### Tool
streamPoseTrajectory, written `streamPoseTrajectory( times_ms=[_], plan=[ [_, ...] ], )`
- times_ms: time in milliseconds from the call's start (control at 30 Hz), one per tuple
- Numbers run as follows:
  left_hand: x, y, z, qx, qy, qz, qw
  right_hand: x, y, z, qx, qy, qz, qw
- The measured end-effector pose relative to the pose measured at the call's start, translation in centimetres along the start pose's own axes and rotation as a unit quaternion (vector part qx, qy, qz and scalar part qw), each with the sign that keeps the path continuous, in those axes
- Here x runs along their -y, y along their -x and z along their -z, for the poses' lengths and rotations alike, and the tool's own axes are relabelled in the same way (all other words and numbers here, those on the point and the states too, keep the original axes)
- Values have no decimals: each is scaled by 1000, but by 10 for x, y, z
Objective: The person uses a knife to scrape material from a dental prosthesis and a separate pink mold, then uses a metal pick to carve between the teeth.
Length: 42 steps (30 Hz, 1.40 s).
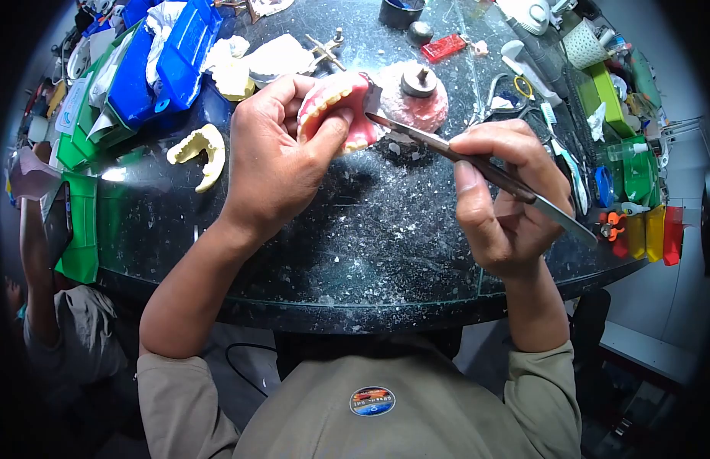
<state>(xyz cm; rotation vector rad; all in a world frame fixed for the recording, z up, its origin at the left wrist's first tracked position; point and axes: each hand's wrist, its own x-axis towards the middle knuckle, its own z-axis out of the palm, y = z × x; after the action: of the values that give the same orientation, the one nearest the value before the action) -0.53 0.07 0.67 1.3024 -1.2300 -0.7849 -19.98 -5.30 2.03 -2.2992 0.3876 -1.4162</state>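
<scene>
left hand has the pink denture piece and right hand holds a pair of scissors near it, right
Not quite: the right hand holds a slim metal carving tool, not scissors, as the head view shows. The left hand does have the pink denture piece.

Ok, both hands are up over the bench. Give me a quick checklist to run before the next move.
1. Left hand has hold of the pink denture: ok.
2. Right hand has the slim metal spatula in its fingers: ok.
3. Spatula's near end directed at the denture: ok.
4. Tip touching the denture: cannot tell.
5. Yellowish horseshoe-shaped cast apart from the left hand: ok.
6. Bench free of debris: not ok, pale specks scattered across it.
</scene>
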Motion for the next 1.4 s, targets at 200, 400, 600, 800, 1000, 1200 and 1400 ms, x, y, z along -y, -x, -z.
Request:
streamPoseTrajectory(
  times_ms=[200, 400, 600, 800, 1000, 1200, 1400],
  plan=[
    [4, 0, 0, -1, 3, -24, 1000, -2, 1, 0, 11, 2, 6, 1000],
    [3, 0, 0, -1, -10, -28, 1000, 6, 2, 1, 35, -6, -43, 998],
    [4, -1, 0, -10, -11, -30, 999, 5, 3, 2, 41, -3, -40, 998],
    [4, -1, 2, -12, -22, -33, 999, 6, 2, 2, 41, -7, -44, 998],
    [6, -1, 2, -16, -21, -29, 999, 6, 3, 3, 42, -5, -44, 998],
    [5, -1, 1, -23, -8, -26, 999, -1, 0, 3, 29, 9, 10, 999],
    [5, -1, 2, -31, -29, -20, 999, 5, 3, 4, 41, -5, -36, 999]
  ],
)
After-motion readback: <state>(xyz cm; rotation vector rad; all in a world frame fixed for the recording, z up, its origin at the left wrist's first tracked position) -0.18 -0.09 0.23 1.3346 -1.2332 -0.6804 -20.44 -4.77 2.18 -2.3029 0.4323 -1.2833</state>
